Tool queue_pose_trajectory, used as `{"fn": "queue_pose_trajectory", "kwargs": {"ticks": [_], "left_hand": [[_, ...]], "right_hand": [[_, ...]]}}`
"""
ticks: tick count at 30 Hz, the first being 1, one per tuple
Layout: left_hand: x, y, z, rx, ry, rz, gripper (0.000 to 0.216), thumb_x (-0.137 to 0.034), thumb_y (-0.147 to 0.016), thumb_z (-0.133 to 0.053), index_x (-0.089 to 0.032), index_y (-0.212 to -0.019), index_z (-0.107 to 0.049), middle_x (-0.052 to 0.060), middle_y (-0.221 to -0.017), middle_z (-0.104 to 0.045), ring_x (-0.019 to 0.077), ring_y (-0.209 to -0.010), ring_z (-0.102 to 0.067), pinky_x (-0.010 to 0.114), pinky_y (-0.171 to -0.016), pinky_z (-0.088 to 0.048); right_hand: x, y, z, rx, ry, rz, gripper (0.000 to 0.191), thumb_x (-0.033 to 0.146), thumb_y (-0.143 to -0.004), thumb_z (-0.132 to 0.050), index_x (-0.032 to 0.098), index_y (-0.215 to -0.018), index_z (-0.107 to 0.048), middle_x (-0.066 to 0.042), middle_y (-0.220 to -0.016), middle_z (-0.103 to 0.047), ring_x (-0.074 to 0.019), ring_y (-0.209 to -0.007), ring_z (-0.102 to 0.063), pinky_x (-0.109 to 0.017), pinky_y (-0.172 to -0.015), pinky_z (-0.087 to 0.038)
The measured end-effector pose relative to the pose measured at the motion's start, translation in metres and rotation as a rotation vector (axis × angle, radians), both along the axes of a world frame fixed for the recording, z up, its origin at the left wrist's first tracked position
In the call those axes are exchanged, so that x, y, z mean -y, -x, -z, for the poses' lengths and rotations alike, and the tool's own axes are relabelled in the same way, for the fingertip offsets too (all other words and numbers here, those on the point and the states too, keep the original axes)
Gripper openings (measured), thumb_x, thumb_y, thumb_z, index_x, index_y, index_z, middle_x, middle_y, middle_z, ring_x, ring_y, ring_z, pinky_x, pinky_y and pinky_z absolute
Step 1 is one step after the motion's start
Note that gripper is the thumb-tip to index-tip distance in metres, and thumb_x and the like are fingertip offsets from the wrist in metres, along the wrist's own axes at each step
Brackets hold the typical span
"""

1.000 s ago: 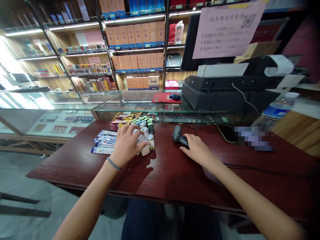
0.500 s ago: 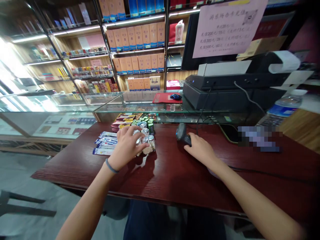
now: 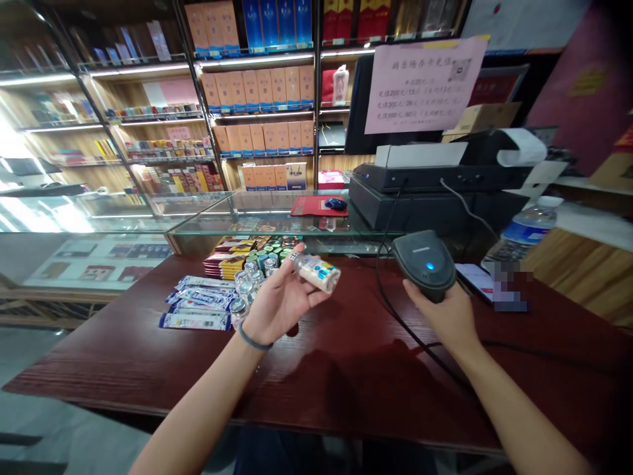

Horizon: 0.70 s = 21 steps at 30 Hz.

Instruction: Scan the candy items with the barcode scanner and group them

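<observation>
On the left of the dark red worktop [image 3: 148, 369] lie flat blue packets [image 3: 198, 300], with a bunch of small bottles [image 3: 250, 277] just beside them. The left hand [image 3: 277, 303] is lifted above the worktop, its fingers [image 3: 297, 285] closed around a little clear bottle [image 3: 316, 271] that lies tipped on its side. To the right, the right hand [image 3: 448, 313] grips a black scanner [image 3: 425, 262] with a blue light, its cord hanging down. Near it stands a water bottle [image 3: 521, 232].

left hand [image 3: 277, 305] raised, fingers curled, right hand [image 3: 448, 318] gripping
</observation>
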State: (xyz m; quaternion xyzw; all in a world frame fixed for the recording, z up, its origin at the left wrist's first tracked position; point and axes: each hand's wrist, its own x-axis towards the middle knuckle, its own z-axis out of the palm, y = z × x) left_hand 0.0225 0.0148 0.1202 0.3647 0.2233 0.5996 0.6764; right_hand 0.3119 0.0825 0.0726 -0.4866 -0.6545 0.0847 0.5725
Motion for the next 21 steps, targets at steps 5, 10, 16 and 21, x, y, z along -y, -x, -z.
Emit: {"fn": "queue_pose_trajectory", "kwargs": {"ticks": [5,10,16,21], "left_hand": [[0.005,0.006,0.002,-0.042,-0.008,-0.023,0.047,-0.050,-0.103,-0.049,-0.035,-0.147,-0.044,0.007,-0.135,-0.063,0.0258,-0.121,-0.066,0.047,-0.103,-0.054],[0.012,0.010,0.004,-0.110,-0.075,-0.025,0.063,-0.037,-0.093,-0.070,-0.036,-0.148,-0.040,0.004,-0.124,-0.067,0.0225,-0.107,-0.071,0.043,-0.094,-0.058],[0.015,0.011,0.002,0.097,0.004,0.078,0.031,-0.024,-0.096,-0.061,-0.018,-0.126,-0.061,0.012,-0.144,-0.061,0.0204,-0.111,-0.070,0.028,-0.085,-0.058],[0.012,0.009,-0.002,0.248,0.185,0.087,0.032,-0.030,-0.105,-0.045,-0.016,-0.127,-0.064,0.013,-0.138,-0.065,0.0182,-0.104,-0.071,0.028,-0.083,-0.058]], "right_hand": [[0.000,0.002,0.009,0.025,0.079,-0.051,0.041,0.043,-0.082,-0.075,0.019,-0.115,-0.073,-0.010,-0.108,-0.079,-0.0284,-0.099,-0.074,-0.042,-0.091,-0.057],[-0.001,0.001,0.016,0.092,0.107,-0.093,0.047,0.044,-0.080,-0.076,0.019,-0.120,-0.073,-0.011,-0.107,-0.080,-0.0308,-0.097,-0.075,-0.045,-0.088,-0.059],[0.000,-0.001,0.022,0.126,0.152,-0.105,0.054,0.043,-0.078,-0.076,0.020,-0.126,-0.071,-0.010,-0.110,-0.080,-0.0321,-0.100,-0.075,-0.044,-0.090,-0.058],[0.005,0.002,0.020,0.128,0.170,-0.093,0.057,0.042,-0.078,-0.075,0.019,-0.131,-0.069,-0.010,-0.112,-0.079,-0.0326,-0.101,-0.074,-0.046,-0.094,-0.056]]}}
